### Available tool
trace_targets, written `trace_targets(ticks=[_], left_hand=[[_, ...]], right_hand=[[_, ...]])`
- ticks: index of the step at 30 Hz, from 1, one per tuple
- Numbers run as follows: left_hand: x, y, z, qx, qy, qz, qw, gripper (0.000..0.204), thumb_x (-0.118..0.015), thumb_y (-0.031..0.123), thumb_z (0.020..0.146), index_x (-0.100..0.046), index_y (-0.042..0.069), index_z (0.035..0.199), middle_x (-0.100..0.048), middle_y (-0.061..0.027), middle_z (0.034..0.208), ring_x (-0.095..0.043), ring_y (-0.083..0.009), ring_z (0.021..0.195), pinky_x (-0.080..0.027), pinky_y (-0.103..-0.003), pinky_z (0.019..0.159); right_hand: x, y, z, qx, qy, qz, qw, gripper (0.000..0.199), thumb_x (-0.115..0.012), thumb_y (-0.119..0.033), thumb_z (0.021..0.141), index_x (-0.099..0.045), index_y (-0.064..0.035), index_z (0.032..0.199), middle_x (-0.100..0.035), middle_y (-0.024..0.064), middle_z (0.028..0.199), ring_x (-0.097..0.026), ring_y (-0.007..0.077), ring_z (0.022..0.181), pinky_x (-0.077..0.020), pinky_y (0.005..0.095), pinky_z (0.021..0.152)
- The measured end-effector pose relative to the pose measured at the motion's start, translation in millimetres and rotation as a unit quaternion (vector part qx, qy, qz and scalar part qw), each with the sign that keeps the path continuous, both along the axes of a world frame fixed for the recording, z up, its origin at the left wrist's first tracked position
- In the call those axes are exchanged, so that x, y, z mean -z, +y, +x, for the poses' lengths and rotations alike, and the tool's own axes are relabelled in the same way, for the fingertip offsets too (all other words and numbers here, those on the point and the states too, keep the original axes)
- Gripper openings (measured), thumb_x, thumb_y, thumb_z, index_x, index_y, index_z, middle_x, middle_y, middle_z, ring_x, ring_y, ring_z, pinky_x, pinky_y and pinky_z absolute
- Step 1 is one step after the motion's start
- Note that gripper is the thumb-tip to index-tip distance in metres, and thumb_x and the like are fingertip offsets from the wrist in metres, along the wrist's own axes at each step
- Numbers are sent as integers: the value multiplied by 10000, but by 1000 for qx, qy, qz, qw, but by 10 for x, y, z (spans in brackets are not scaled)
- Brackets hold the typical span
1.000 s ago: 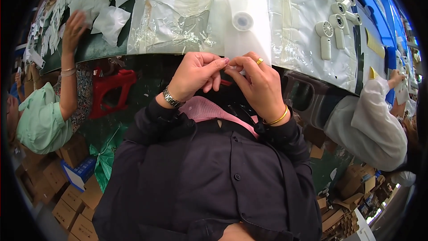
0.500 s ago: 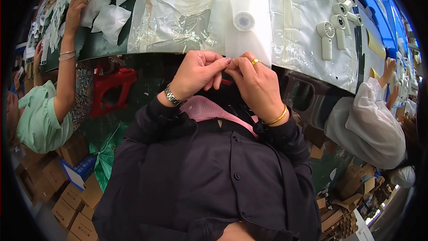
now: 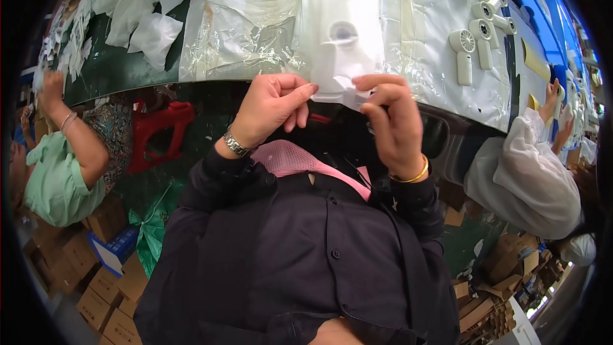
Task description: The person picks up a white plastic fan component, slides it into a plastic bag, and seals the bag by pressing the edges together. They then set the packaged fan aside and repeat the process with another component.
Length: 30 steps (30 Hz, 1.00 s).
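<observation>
A frosted white plastic bag (image 3: 324, 57) lies on the table in front of me, its near edge lifted over the table's rim. A round grey ring (image 3: 343, 30) shows at its middle; the rest of what is inside is hazy. My left hand (image 3: 273, 110) is closed, thumb and forefinger pinched at the bag's near left corner. At the near right corner is my right hand (image 3: 397, 118), its thumb and forefinger spread apart and slightly blurred. The bag's pale edge reaches between those fingers; a firm grip there does not show.
White handheld fans (image 3: 465, 54) lie in a group on the plastic-covered table at right. Crumpled white wrapping (image 3: 153, 38) is heaped at left. A red plastic stool (image 3: 159, 131) stands below. People work on both sides, and cartons (image 3: 105, 291) are stacked on the floor.
My hands, fingertips together before, have moved apart, the right one rightward with its fingers spreading. The bag has shifted and its near edge has risen. The left co-worker's raised arm has lowered.
</observation>
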<state>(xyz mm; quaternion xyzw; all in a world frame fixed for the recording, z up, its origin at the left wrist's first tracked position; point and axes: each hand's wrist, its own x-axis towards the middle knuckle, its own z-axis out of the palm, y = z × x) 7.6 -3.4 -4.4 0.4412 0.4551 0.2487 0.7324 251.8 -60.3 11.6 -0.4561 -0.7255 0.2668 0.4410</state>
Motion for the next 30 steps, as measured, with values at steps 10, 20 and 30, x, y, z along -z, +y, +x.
trace_targets(ticks=[10, 20, 30], left_hand=[[-4, 25, -157, -22, 5, -7, 1000, 217, -696, 203, 1094, -731, -10, 1072, -705, -65, 689, -532, -61, 470, -347, -202, 445], [-25, -12, -268, 67, 94, 3, 993, 195, -731, 155, 1064, -741, -33, 1015, -704, -61, 673, -565, -79, 470, -390, -218, 444], [33, 26, -467, 119, 103, 133, 979, 73, -769, 22, 1007, -739, -20, 1058, -700, -13, 761, -589, -54, 566, -416, -204, 516]], right_hand=[[40, -241, 711, 86, 447, 0, 890, 109, -578, -81, 1145, -578, 5, 1212, -719, 136, 1005, -674, 214, 895, -566, 366, 874], [161, -394, 636, 343, -76, 25, 936, 117, -873, -25, 909, -756, -36, 910, -707, 38, 815, -661, 154, 731, -525, 309, 723], [18, -326, 722, 440, -97, 112, 885, 212, -897, -46, 874, -696, -50, 806, -669, 43, 760, -638, 258, 761, -514, 365, 854]])
